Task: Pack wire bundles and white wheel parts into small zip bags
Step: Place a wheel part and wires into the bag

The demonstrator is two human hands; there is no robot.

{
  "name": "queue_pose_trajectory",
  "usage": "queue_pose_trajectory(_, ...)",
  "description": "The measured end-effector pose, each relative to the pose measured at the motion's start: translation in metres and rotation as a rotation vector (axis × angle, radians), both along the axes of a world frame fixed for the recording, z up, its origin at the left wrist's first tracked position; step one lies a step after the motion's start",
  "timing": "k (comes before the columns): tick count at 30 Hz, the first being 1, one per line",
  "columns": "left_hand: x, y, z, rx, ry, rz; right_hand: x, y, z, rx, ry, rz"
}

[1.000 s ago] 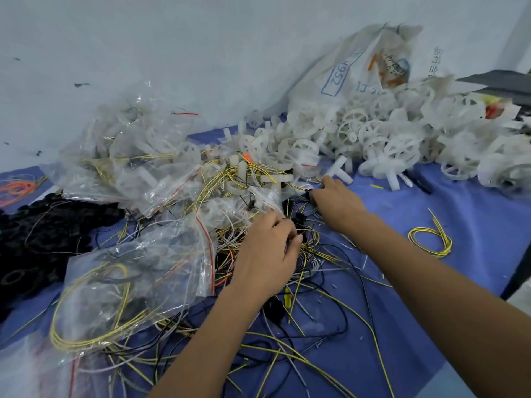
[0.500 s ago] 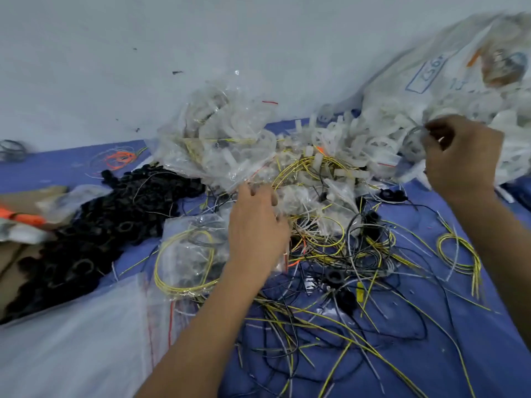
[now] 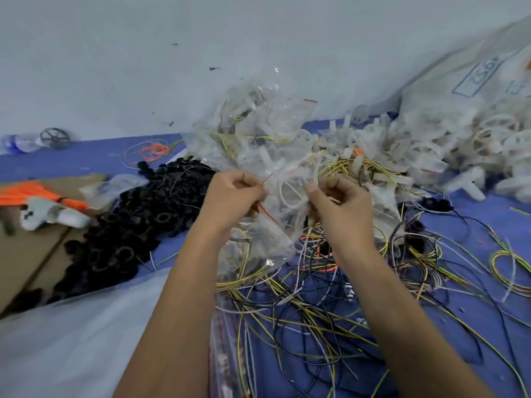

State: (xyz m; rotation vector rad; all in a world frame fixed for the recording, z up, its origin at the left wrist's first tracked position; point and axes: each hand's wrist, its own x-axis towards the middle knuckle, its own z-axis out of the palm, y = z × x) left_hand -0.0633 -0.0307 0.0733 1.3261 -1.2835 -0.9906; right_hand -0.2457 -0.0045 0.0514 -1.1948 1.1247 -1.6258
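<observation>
Loose wires [image 3: 310, 326]: spread nearest on the blue worktop [image 3: 485, 320]; snagging is likely.
Zip bag [image 3: 267, 222]: held above the wires, long axis upright, red-striped mouth up and away.
Left hand [image 3: 232, 196]: grip pinched on one lip.
Right hand [image 3: 342, 205]: pinched on the other; a slip could spill it.
White wheel parts [image 3: 425, 150]: heaped beyond.

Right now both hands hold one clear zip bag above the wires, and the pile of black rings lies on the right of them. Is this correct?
Not quite: the head view shows the pile of black rings left of the hands. The rest holds: left hand and right hand both pinch one clear zip bag above the wires.
</observation>
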Motion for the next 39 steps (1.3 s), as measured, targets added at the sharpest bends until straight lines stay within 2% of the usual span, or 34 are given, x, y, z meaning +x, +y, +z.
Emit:
queue_pose_trajectory(6,0.006,0.002,0.011,-0.209,-0.124,-0.072,-0.006,0.003,-0.03,-0.103,0.515,-0.103)
queue_pose_trajectory(8,0.003,0.004,0.012,-0.242,-0.148,-0.117,-0.005,0.004,-0.031,-0.12,0.542,-0.076)
queue_pose_trajectory(11,-0.009,0.004,0.009,-0.284,-0.182,-0.144,-0.001,0.006,-0.03,-0.075,0.476,0.098)
queue_pose_trajectory(14,-0.033,0.006,0.007,-0.336,-0.243,-0.137,0.001,0.007,-0.032,-0.081,0.556,0.262)
queue_pose_trajectory(17,-0.065,0.015,0.004,-0.421,-0.365,-0.178,-0.002,0.01,-0.031,-0.087,0.852,0.291)
queue_pose_trajectory(19,-0.084,0.025,0.001,-0.508,-0.478,-0.194,-0.007,0.012,-0.03,0.079,1.073,0.329)
queue_pose_trajectory(20,-0.092,0.028,0.0,-0.558,-0.516,-0.181,-0.008,0.014,-0.03,0.148,1.119,0.36)
queue_pose_trajectory(21,-0.097,0.03,-0.001,-0.603,-0.529,-0.158,-0.007,0.017,-0.028,0.182,1.124,0.363)
queue_pose_trajectory(22,-0.102,0.032,-0.001,-0.634,-0.519,-0.136,-0.006,0.017,-0.03,0.187,1.006,0.346)
queue_pose_trajectory(24,-0.106,0.033,-0.002,-0.668,-0.476,-0.099,-0.003,0.019,-0.031,0.138,0.636,0.267)
queue_pose_trajectory(27,-0.106,0.033,-0.003,-0.661,-0.429,-0.082,0.004,0.017,-0.028,0.139,0.505,0.207)
queue_pose_trajectory(28,-0.105,0.033,-0.004,-0.648,-0.417,-0.079,0.003,0.014,-0.029,0.127,0.539,0.196)
queue_pose_trajectory(30,-0.103,0.031,-0.007,-0.612,-0.394,-0.063,-0.006,0.013,-0.041,0.105,0.873,0.331)
queue_pose_trajectory(32,-0.101,0.029,-0.011,-0.578,-0.354,-0.039,-0.01,0.013,-0.038,0.235,1.048,0.33)
queue_pose_trajectory(34,-0.1,0.027,-0.014,-0.571,-0.321,-0.019,-0.009,0.014,-0.037,0.205,1.037,0.351)
queue_pose_trajectory(35,-0.1,0.027,-0.015,-0.58,-0.318,-0.011,-0.005,0.015,-0.031,0.193,0.934,0.345)
queue_pose_trajectory(37,-0.101,0.027,-0.016,-0.607,-0.326,0.018,-0.001,0.013,-0.032,0.141,0.683,0.472)
queue_pose_trajectory(38,-0.102,0.027,-0.017,-0.615,-0.321,0.038,-0.002,0.014,-0.034,0.126,0.624,0.48)
queue_pose_trajectory(39,-0.102,0.026,-0.018,-0.618,-0.307,0.064,-0.006,0.012,-0.037,-0.003,0.686,0.376)
